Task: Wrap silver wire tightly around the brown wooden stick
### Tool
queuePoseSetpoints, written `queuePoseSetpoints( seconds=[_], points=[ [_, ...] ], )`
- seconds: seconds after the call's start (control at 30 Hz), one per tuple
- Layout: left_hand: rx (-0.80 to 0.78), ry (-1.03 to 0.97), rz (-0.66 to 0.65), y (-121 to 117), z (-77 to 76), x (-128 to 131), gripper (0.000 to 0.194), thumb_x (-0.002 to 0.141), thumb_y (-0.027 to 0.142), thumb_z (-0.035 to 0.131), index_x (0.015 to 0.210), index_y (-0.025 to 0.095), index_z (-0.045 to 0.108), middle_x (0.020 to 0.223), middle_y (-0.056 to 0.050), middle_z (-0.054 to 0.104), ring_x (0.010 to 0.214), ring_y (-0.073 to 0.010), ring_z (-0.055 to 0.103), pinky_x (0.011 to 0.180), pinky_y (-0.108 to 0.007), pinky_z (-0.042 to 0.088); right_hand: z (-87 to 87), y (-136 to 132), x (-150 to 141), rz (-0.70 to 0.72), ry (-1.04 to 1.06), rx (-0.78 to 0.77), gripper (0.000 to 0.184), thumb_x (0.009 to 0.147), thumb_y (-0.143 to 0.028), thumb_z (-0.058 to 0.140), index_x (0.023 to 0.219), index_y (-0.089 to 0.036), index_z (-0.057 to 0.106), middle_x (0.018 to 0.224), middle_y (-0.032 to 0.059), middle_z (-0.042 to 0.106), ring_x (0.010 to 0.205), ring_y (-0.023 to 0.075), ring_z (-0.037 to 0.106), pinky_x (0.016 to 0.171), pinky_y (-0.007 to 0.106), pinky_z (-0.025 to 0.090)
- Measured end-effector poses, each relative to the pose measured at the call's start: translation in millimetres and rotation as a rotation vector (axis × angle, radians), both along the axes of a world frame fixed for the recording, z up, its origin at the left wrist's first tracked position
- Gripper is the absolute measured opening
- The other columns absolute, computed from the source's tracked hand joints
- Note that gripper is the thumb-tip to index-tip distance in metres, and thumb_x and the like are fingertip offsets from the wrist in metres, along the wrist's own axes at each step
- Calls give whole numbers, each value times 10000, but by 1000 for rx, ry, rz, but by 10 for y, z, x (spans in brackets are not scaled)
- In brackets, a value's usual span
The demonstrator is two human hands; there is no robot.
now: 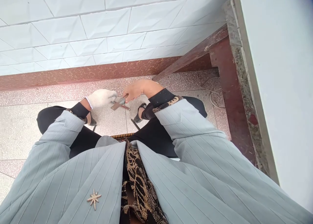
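My left hand (101, 98) wears a white knitted glove. Its fingers are closed at the near end of some small items held between my hands; what they pinch is hidden. My bare right hand (140, 89) comes in from the other side, fingers curled down onto a small grey lump (122, 101). Just below the fingers, a flat brownish piece like a short blade (115, 106) meets a narrow reddish-brown strip (126, 107). These are too small to identify. Everything is held in the air over the floor, between my knees.
A white tiled wall (112, 21) with a red-brown skirting (97, 70) stands ahead. To the right are a reddish wooden frame (230, 96), a slanting bar (193, 52) and a pale cable (212, 98) on the speckled floor (22, 129). I sit on a low seat with woven edging (122, 136).
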State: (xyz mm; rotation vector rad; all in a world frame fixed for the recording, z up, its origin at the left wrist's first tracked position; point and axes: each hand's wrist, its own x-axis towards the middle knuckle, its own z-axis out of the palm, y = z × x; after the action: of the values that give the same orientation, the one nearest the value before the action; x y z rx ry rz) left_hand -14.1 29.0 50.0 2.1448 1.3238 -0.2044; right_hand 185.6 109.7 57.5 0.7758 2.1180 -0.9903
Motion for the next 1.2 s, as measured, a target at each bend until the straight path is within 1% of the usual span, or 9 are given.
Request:
queuePoseSetpoints(
  seconds=[0.07,0.13,0.3,0.47,0.63,0.8,1.0,1.1,1.2],
  points=[
    [-3,-78,27,27,-27,-57,268,972,309,435,948,202,679,843,-42,675,775,-198,602,735,-319,427,61,13,59,26,100,-223,209,919,-329,739,1009,-144,779,670,-6,612,667,139,550,710,294,407],
    [-15,-239,100,69,-91,-127,244,960,331,474,961,191,674,887,-46,692,813,-192,617,784,-321,466,138,56,143,-36,326,-311,210,946,-325,705,1034,-143,765,666,-30,577,649,107,499,696,270,388],
    [30,-423,291,132,-262,-194,261,972,362,452,946,176,633,959,-59,688,896,-183,606,871,-341,502,240,146,283,-420,636,-199,256,954,-412,702,1047,-176,733,738,-22,589,644,94,491,659,247,401],
    [-99,-364,192,84,-302,-86,228,958,329,429,938,190,609,866,-17,647,806,-162,588,832,-328,487,202,115,241,-554,649,-177,265,927,-457,725,960,-195,711,736,-2,597,642,119,499,639,271,418],
    [-104,-256,112,44,-271,-2,233,961,325,420,907,197,607,821,-19,650,763,-170,583,762,-312,459,95,131,176,-612,589,-95,306,919,-506,721,934,-201,698,760,40,625,686,166,539,647,309,436],
    [-103,-129,43,-12,-178,66,217,960,298,444,912,206,635,811,-25,681,728,-172,589,704,-298,418,39,108,60,-546,388,147,246,957,-405,660,983,-166,713,855,92,669,767,214,614,699,346,467],
    [-47,75,-33,-40,-64,108,256,986,292,433,924,210,667,798,-41,668,699,-187,585,655,-311,367,-41,-11,-82,-255,140,388,157,909,-314,730,895,-158,743,855,127,689,862,264,650,730,362,445],
    [2,147,-49,-23,-5,71,265,991,298,435,971,214,685,786,-42,650,699,-195,582,640,-319,342,-54,-37,-69,-88,42,231,131,883,-239,759,791,-159,711,664,45,625,713,185,604,679,310,421],
    [26,59,-12,8,25,-5,266,991,309,442,978,211,689,801,-39,656,741,-196,600,678,-313,378,51,-15,33,22,59,-201,144,946,-195,682,811,-145,683,573,-36,546,581,106,514,626,251,391]
  ],
)
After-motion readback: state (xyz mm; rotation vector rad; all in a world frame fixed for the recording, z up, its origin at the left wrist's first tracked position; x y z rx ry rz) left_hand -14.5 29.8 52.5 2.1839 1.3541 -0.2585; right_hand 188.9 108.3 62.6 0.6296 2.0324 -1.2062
